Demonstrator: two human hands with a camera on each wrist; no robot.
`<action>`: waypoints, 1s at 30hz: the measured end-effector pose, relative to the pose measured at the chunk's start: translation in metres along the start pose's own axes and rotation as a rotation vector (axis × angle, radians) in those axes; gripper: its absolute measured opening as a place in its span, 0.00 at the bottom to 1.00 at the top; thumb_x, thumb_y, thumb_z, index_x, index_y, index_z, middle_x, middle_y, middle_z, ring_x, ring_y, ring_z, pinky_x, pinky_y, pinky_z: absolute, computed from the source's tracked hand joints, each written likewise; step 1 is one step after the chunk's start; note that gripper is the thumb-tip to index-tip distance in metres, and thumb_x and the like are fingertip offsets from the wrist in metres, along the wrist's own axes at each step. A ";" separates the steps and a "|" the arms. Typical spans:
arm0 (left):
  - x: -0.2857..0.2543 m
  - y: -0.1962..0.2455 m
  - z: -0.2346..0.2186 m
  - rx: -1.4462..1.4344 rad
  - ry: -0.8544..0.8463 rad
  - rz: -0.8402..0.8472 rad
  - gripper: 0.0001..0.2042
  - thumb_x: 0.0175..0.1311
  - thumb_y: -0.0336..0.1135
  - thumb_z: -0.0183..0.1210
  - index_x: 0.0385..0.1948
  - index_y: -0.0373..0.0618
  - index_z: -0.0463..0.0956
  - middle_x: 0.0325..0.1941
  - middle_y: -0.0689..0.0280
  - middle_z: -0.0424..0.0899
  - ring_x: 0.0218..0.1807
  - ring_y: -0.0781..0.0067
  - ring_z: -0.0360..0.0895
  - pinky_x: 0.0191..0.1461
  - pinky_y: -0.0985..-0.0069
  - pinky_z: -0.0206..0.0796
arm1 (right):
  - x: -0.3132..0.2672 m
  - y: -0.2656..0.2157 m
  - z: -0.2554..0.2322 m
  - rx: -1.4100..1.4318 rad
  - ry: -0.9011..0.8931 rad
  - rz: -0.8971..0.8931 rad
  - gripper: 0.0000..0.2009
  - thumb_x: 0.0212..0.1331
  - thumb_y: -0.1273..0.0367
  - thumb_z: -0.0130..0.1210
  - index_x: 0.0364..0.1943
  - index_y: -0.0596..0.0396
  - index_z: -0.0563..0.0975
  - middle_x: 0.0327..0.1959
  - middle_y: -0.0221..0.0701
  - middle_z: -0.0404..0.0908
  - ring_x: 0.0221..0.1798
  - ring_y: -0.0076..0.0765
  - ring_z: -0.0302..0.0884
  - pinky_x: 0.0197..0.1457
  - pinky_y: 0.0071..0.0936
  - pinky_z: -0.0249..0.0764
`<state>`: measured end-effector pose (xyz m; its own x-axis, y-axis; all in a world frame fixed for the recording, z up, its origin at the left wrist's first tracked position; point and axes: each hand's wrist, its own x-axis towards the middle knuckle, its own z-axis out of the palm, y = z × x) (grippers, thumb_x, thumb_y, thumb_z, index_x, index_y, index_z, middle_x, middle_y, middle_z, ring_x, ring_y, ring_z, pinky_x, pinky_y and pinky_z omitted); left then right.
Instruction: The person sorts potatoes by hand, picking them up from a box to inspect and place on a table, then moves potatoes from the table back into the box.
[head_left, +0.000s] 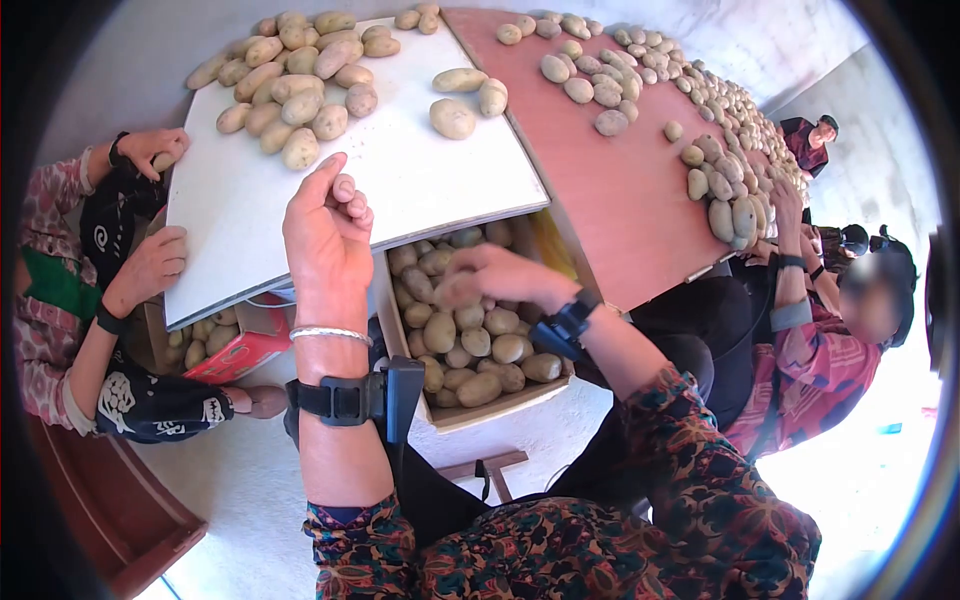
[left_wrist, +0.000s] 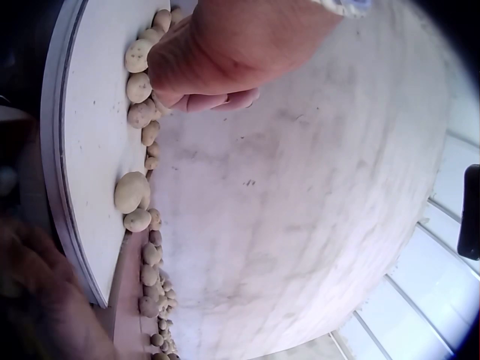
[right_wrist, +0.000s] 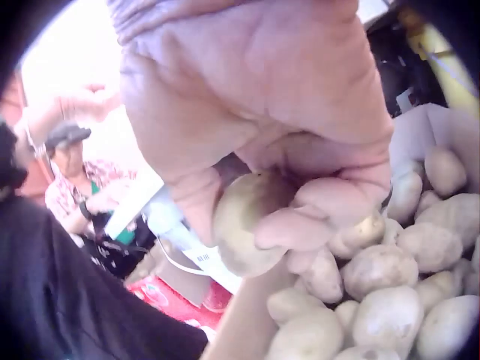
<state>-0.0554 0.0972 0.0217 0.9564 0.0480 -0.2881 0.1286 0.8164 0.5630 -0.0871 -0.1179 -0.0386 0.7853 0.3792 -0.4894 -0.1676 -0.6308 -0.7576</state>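
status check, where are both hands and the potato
Left hand raised over the white board, fingers curled, holding nothing. Right hand grips a potato over the box of potatoes. Nothing blocking.

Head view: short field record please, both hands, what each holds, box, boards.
right hand: over the box, grips a potato
left hand: raised at the white board's near edge, fingers curled, holds nothing seen
box: below the boards, full of potatoes
white board: potato pile at the far left, a few loose ones
red board: potatoes along the far and right edges
others: people seated left and right, hands at the boards
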 end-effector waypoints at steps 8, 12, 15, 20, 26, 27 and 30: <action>-0.002 -0.002 0.005 0.018 0.026 -0.007 0.08 0.63 0.31 0.58 0.42 0.42 0.74 0.20 0.76 0.67 0.21 0.83 0.62 0.26 0.82 0.54 | 0.033 -0.015 -0.096 0.204 0.704 -0.109 0.19 0.58 0.62 0.61 0.50 0.58 0.77 0.38 0.36 0.82 0.37 0.35 0.81 0.38 0.31 0.77; 0.004 -0.003 0.007 0.015 0.035 -0.018 0.08 0.63 0.31 0.57 0.42 0.42 0.73 0.20 0.76 0.67 0.21 0.83 0.62 0.26 0.82 0.54 | 0.069 0.011 -0.102 -0.522 0.967 -0.280 0.20 0.59 0.69 0.54 0.57 0.53 0.74 0.52 0.43 0.78 0.53 0.50 0.77 0.53 0.44 0.74; 0.002 -0.001 0.009 0.029 0.049 -0.016 0.07 0.64 0.31 0.57 0.40 0.42 0.73 0.21 0.75 0.66 0.21 0.82 0.61 0.26 0.82 0.53 | 0.072 0.015 -0.103 -0.774 0.928 -0.292 0.19 0.59 0.71 0.50 0.57 0.51 0.73 0.55 0.46 0.76 0.56 0.55 0.75 0.56 0.46 0.73; 0.004 0.001 0.007 0.047 0.032 0.015 0.06 0.64 0.31 0.56 0.38 0.42 0.73 0.21 0.74 0.66 0.21 0.81 0.61 0.26 0.82 0.53 | 0.031 -0.024 -0.089 -0.633 0.967 -0.305 0.14 0.59 0.71 0.50 0.49 0.54 0.77 0.46 0.47 0.80 0.48 0.56 0.78 0.50 0.45 0.75; 0.006 0.007 -0.004 -0.001 -0.020 0.055 0.05 0.62 0.29 0.57 0.30 0.43 0.70 0.21 0.71 0.69 0.22 0.80 0.64 0.26 0.82 0.57 | -0.016 -0.036 -0.035 -0.091 0.493 -0.185 0.10 0.62 0.67 0.54 0.39 0.61 0.80 0.30 0.34 0.83 0.30 0.26 0.81 0.38 0.26 0.77; 0.008 0.009 -0.007 -0.019 -0.036 0.051 0.04 0.62 0.29 0.57 0.30 0.43 0.70 0.21 0.71 0.69 0.22 0.79 0.64 0.26 0.82 0.57 | -0.011 -0.025 -0.029 -0.186 0.411 -0.173 0.10 0.62 0.68 0.54 0.39 0.61 0.80 0.30 0.35 0.83 0.30 0.26 0.81 0.38 0.26 0.78; 0.013 0.015 -0.015 -0.033 -0.058 0.054 0.04 0.62 0.28 0.56 0.32 0.41 0.71 0.21 0.72 0.69 0.22 0.79 0.64 0.27 0.81 0.57 | 0.004 0.018 -0.002 -0.393 0.265 -0.079 0.11 0.62 0.66 0.54 0.40 0.59 0.80 0.33 0.40 0.84 0.34 0.35 0.83 0.42 0.32 0.79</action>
<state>-0.0447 0.1186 0.0148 0.9753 0.0597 -0.2127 0.0691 0.8320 0.5505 -0.0858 -0.1295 -0.0531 0.9200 0.2829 -0.2712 0.0967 -0.8345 -0.5424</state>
